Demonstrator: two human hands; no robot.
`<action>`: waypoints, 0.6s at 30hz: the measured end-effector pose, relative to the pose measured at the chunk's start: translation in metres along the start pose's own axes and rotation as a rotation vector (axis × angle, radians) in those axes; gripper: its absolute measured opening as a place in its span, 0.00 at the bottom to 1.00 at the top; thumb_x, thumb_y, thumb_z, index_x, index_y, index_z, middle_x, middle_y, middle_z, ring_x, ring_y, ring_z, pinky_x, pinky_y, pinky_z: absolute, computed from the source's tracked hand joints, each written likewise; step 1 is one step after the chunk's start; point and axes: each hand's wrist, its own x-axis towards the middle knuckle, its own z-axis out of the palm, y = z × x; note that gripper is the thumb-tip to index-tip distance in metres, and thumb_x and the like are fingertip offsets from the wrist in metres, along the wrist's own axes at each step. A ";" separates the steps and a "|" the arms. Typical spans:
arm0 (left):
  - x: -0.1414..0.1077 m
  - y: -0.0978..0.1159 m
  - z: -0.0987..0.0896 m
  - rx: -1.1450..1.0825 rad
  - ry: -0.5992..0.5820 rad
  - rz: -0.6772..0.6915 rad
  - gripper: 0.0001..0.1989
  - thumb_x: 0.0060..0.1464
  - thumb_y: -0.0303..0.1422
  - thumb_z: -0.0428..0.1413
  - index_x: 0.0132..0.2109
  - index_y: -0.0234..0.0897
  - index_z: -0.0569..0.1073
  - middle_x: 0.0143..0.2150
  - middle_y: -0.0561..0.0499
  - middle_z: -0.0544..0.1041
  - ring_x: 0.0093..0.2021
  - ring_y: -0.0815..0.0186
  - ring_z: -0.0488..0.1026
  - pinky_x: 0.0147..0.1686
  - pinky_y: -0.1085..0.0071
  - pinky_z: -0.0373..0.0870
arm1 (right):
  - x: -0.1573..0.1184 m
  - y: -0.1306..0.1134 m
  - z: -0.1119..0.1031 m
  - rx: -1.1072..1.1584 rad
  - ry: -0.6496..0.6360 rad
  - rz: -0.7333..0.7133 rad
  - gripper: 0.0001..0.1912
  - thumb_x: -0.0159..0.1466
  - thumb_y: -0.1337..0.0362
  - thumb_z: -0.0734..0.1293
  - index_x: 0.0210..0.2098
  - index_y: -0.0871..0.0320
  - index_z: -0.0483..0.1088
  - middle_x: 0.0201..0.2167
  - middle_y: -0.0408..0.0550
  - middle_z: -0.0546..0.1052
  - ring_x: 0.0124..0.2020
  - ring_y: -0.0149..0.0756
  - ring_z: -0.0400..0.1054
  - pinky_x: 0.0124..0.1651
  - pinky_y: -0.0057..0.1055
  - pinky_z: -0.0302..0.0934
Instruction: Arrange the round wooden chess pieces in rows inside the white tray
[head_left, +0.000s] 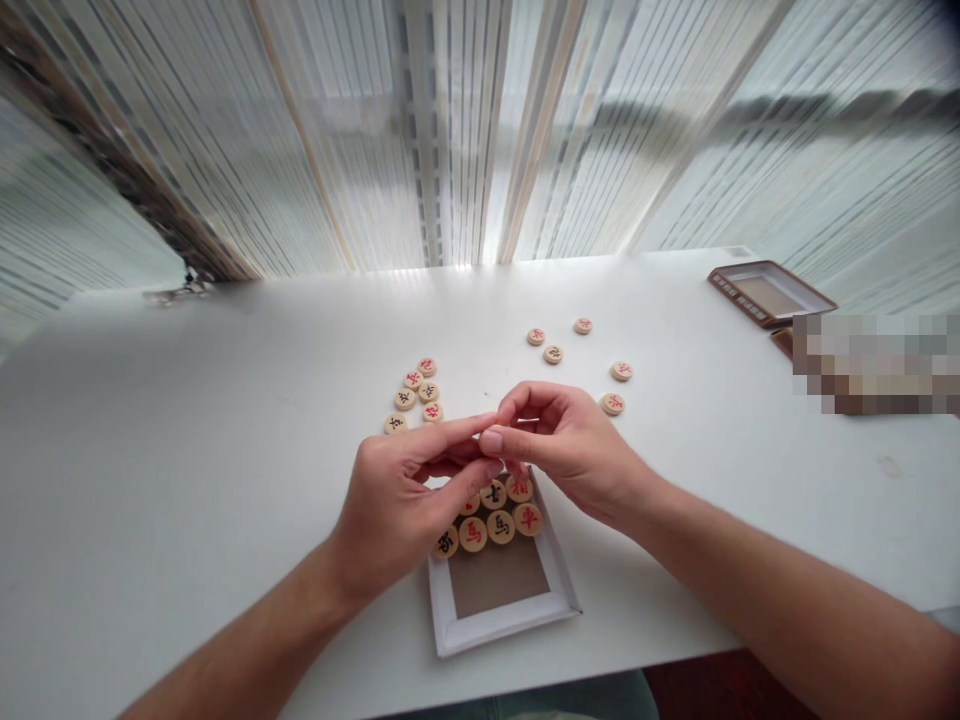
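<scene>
My left hand and my right hand meet above the far end of a white-rimmed box. Their fingertips are pinched together; anything between them is hidden. Inside the box, round wooden pieces with red or black characters lie in rows, among them a red one, a black one and another red one. The near part of the box shows its brown bottom. My left hand covers part of the box's far left side.
Several loose pieces lie beyond my left hand, such as a red one. Others are scattered beyond my right hand. A brown-edged box lid rests at the far right of the white table, beside a blurred-out item. Striped curtains hang behind.
</scene>
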 end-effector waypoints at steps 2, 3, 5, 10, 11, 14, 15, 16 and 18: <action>0.000 0.000 0.000 -0.006 -0.002 -0.004 0.16 0.61 0.29 0.70 0.56 0.41 0.88 0.44 0.47 0.91 0.40 0.58 0.89 0.45 0.67 0.88 | 0.000 -0.001 0.000 0.025 -0.010 0.013 0.19 0.48 0.62 0.89 0.28 0.59 0.78 0.23 0.41 0.80 0.23 0.28 0.71 0.24 0.23 0.64; 0.000 -0.001 -0.001 -0.021 -0.001 -0.011 0.17 0.62 0.29 0.70 0.57 0.40 0.87 0.44 0.46 0.91 0.41 0.58 0.89 0.46 0.66 0.88 | 0.000 -0.001 0.000 0.035 -0.019 0.014 0.19 0.50 0.62 0.89 0.28 0.59 0.79 0.23 0.41 0.80 0.23 0.28 0.71 0.24 0.23 0.64; 0.000 -0.002 -0.001 -0.057 0.010 -0.026 0.17 0.61 0.30 0.70 0.57 0.40 0.87 0.44 0.46 0.91 0.41 0.57 0.90 0.46 0.65 0.89 | -0.001 -0.002 0.000 0.050 -0.033 0.007 0.17 0.51 0.63 0.89 0.29 0.60 0.80 0.24 0.43 0.81 0.24 0.28 0.72 0.26 0.23 0.65; 0.002 0.000 -0.002 -0.120 0.059 -0.074 0.17 0.58 0.30 0.73 0.55 0.39 0.88 0.43 0.46 0.91 0.37 0.60 0.89 0.43 0.66 0.89 | 0.000 -0.003 -0.001 0.087 -0.067 0.000 0.17 0.49 0.69 0.89 0.34 0.59 0.83 0.29 0.43 0.84 0.28 0.29 0.77 0.35 0.25 0.72; 0.003 0.001 -0.002 -0.142 0.064 -0.083 0.17 0.58 0.30 0.73 0.54 0.38 0.88 0.42 0.46 0.90 0.35 0.61 0.88 0.42 0.66 0.89 | 0.000 -0.002 -0.002 0.092 -0.077 -0.003 0.18 0.49 0.69 0.89 0.35 0.58 0.83 0.30 0.43 0.84 0.29 0.29 0.78 0.36 0.26 0.73; 0.005 0.006 -0.002 -0.211 0.065 -0.113 0.16 0.58 0.32 0.74 0.52 0.35 0.88 0.39 0.46 0.90 0.32 0.62 0.87 0.40 0.66 0.89 | 0.002 -0.001 -0.003 0.076 -0.078 -0.022 0.19 0.49 0.69 0.89 0.37 0.57 0.84 0.30 0.43 0.85 0.31 0.31 0.79 0.37 0.26 0.74; 0.006 0.007 -0.002 -0.229 0.060 -0.127 0.16 0.58 0.34 0.73 0.52 0.34 0.88 0.38 0.46 0.90 0.32 0.62 0.86 0.39 0.65 0.90 | 0.002 0.000 -0.004 0.061 -0.071 -0.032 0.19 0.48 0.69 0.89 0.37 0.57 0.84 0.31 0.43 0.85 0.32 0.31 0.79 0.37 0.27 0.75; 0.006 0.008 -0.003 -0.244 0.056 -0.141 0.16 0.59 0.35 0.73 0.52 0.33 0.88 0.38 0.45 0.90 0.32 0.61 0.86 0.38 0.64 0.90 | 0.003 0.000 -0.004 0.043 -0.065 -0.048 0.20 0.48 0.68 0.89 0.38 0.57 0.84 0.32 0.43 0.85 0.32 0.31 0.79 0.37 0.27 0.75; 0.007 0.008 -0.004 -0.263 0.046 -0.174 0.16 0.60 0.37 0.72 0.52 0.33 0.88 0.38 0.44 0.90 0.32 0.59 0.87 0.38 0.63 0.90 | 0.003 0.001 -0.005 0.000 -0.062 -0.094 0.20 0.49 0.66 0.89 0.39 0.57 0.84 0.34 0.45 0.86 0.34 0.34 0.80 0.38 0.29 0.77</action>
